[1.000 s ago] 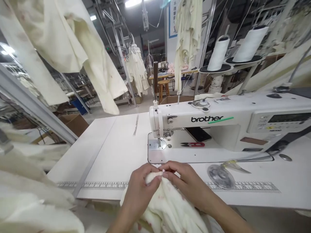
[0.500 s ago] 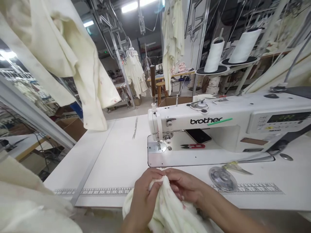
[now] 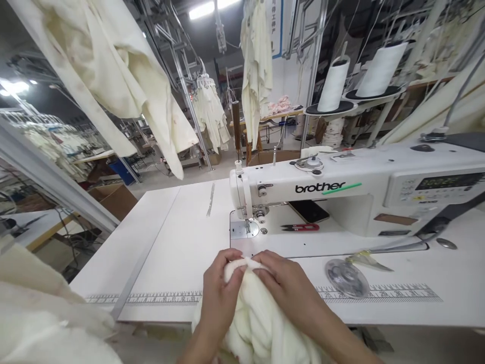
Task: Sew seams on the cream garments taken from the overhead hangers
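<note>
On the white table (image 3: 170, 253), a sewing machine (image 3: 278, 184) stands ahead, with red snips (image 3: 308, 227) on it. Our left hand (image 3: 220, 285) and right hand (image 3: 290, 283) pinch cream cloth (image 3: 257, 313) at the table's front edge.

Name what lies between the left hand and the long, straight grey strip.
Only white tabletop, printed with black ruler marks, separates the left hand from the strip in the head view.

White table (image 3: 182, 237) with sewing machine (image 3: 364, 172)
</note>
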Motion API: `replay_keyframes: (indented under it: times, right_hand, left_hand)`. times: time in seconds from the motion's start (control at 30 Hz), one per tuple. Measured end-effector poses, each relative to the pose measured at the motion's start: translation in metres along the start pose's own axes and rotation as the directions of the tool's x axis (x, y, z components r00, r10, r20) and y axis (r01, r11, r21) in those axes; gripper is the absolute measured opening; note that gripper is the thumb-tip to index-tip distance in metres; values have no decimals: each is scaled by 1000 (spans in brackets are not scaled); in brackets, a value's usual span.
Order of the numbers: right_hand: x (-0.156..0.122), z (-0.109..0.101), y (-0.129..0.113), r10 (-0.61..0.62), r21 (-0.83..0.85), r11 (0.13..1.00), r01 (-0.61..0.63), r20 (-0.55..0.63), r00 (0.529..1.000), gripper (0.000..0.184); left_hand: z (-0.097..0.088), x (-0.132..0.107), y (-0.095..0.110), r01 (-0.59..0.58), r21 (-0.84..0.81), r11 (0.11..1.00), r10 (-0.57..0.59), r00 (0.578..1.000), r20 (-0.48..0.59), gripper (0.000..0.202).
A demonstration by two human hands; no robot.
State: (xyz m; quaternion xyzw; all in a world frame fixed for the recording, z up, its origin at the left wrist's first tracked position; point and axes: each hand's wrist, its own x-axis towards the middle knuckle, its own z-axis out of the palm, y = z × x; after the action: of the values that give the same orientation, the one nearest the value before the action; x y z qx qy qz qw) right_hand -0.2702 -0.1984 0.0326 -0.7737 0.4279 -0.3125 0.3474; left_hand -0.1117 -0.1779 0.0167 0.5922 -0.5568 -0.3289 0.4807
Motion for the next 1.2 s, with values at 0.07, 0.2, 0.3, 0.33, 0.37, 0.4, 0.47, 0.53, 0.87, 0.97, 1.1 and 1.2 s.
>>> replay_keyframes:
  times: [0.07,0.2,0.3,0.33,0.37,0.4,0.47,0.53,0.87,0.97,1.1,1.2]
  right_hand:
    - [8,-3,11,-112,105,989,108,35,993,22]
    - [23,-3,32,-208,145,968,203,22,978,23]
    - [30,1,42,-116,176,977,122,-44,992,14]
    - [33,2,44,-69,199,977,78,-48,996,10]
    - [35,3,46,-31,214,976,41,-49,998,6]
    - [37,4,47,-7,221,975,18,-51,999,4]
    - [43,3,51,12,214,977,5,-79,997,8]
    - [50,2,56,33,182,983,-13,-110,993,13]
    - [104,6,84,328,-210,914,-347,-121,937,10]
    - [111,10,89,379,-269,874,-405,-145,914,12]
    - [114,11,90,412,-305,843,-443,-164,896,13]
    - [114,9,88,422,-310,835,-455,-170,890,11]
  left_hand:
    - [-6,8,4,112,-108,988,-93,981,168,41]
    - [-14,26,4,89,-71,993,-57,927,371,31]
    - [-12,39,-1,16,0,1000,-15,957,291,19]
    - [-11,42,-3,23,-3,1000,-21,960,280,18]
    - [-10,47,-5,47,-21,999,-39,955,294,17]
    - [-9,51,-7,86,-50,995,-65,943,326,19]
    - [-6,61,-13,177,-119,977,-116,910,398,23]
    - [-2,72,-21,268,-192,944,-162,884,438,27]
    - [23,119,-55,33,311,950,-125,952,280,23]
    - [29,126,-58,-26,459,888,-87,971,223,20]
    - [34,132,-58,-53,492,869,-77,968,241,18]
    - [37,134,-56,-26,520,854,-121,961,247,18]
